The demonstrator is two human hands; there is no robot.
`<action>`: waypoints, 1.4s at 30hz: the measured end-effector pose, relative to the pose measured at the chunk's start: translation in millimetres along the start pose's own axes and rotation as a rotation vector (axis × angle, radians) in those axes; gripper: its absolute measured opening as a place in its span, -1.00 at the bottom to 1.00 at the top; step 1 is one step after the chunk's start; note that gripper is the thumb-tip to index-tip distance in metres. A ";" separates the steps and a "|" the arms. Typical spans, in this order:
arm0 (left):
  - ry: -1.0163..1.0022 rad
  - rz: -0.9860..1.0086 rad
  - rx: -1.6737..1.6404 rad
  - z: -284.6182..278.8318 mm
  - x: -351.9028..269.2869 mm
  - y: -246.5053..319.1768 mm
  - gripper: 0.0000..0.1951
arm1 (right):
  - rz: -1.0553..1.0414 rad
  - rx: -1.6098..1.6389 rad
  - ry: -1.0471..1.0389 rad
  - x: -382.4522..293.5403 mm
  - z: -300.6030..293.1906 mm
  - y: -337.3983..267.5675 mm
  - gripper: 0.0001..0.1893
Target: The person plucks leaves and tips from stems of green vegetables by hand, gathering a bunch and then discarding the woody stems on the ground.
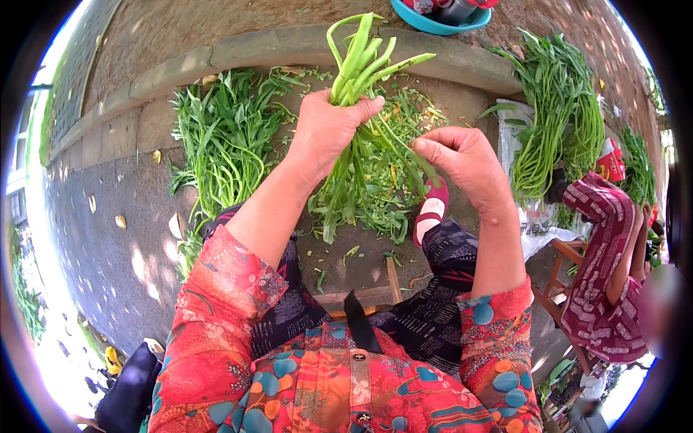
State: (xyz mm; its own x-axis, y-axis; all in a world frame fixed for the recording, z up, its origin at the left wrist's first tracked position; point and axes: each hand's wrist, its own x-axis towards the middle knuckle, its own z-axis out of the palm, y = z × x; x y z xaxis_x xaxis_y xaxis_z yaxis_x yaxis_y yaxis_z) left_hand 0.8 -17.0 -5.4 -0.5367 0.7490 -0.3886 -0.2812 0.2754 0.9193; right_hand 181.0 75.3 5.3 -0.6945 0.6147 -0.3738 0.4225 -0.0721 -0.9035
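Note:
My left hand (pixel 333 127) is closed around a bunch of long-stemmed leafy greens (pixel 354 65), with the pale cut stem ends pointing up and away and the leaves hanging below the fist. To the right, my right hand (pixel 441 151) pinches a thin stem or leaf of that bunch between thumb and fingertips. Beneath the hands, loose trimmed leaves and bits (pixel 379 200) lie scattered on the ground, some of them yellow. A large pile of the same greens (pixel 233 135) rests on the ground to the left of my left hand.
A concrete curb (pixel 260 46) runs across the far side, with a blue basin (pixel 441 19) beyond it. At right, more greens (pixel 557 108) lie partly on a white plastic sheet (pixel 511 130). Another person (pixel 601 270) in patterned maroon clothes sits by a wooden stool (pixel 557 276). My shoe (pixel 432 208) is near the scraps.

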 end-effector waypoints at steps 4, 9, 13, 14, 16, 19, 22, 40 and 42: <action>0.016 -0.002 -0.028 -1.7 0.4 4.6 -0.77 | -0.032 -0.087 0.009 -1.1 -1.2 3.4 -0.77; 0.025 0.017 -0.004 -3.8 2.5 1.9 -0.77 | -0.094 -0.107 0.070 0.0 3.3 3.1 -0.84; 0.024 0.042 -0.003 -3.5 3.3 -1.4 -0.79 | -0.079 -0.004 0.170 2.4 5.4 1.1 -0.90; 0.024 0.052 -0.016 -4.0 3.7 -2.8 -0.79 | -0.067 0.064 0.195 3.5 5.6 1.5 -0.92; 0.015 0.053 -0.010 -1.5 3.6 -4.4 -0.80 | -0.062 0.217 0.245 5.4 5.3 3.5 -0.93; 0.005 0.055 -0.020 0.5 3.3 -7.2 -0.79 | -0.068 0.429 0.311 8.3 9.6 6.2 -0.94; 0.016 0.073 -0.033 -0.3 4.5 -9.2 -0.78 | -0.065 0.525 0.378 7.9 6.8 2.2 -0.95; 0.024 0.063 0.030 3.0 1.3 -6.5 -0.79 | -0.617 -0.354 0.282 4.5 13.3 -3.7 -0.90; 0.018 0.062 0.027 4.5 1.0 -6.9 -0.80 | -0.553 -0.337 0.265 4.2 18.3 -1.1 -0.92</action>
State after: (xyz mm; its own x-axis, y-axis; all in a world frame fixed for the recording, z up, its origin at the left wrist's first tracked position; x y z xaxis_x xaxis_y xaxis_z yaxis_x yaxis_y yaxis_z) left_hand 5.8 -15.5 -11.8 -0.5670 0.7541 -0.3314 -0.2251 0.2452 0.9430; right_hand 166.9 63.7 0.9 -0.7127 0.6647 0.2241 0.2354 0.5276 -0.8162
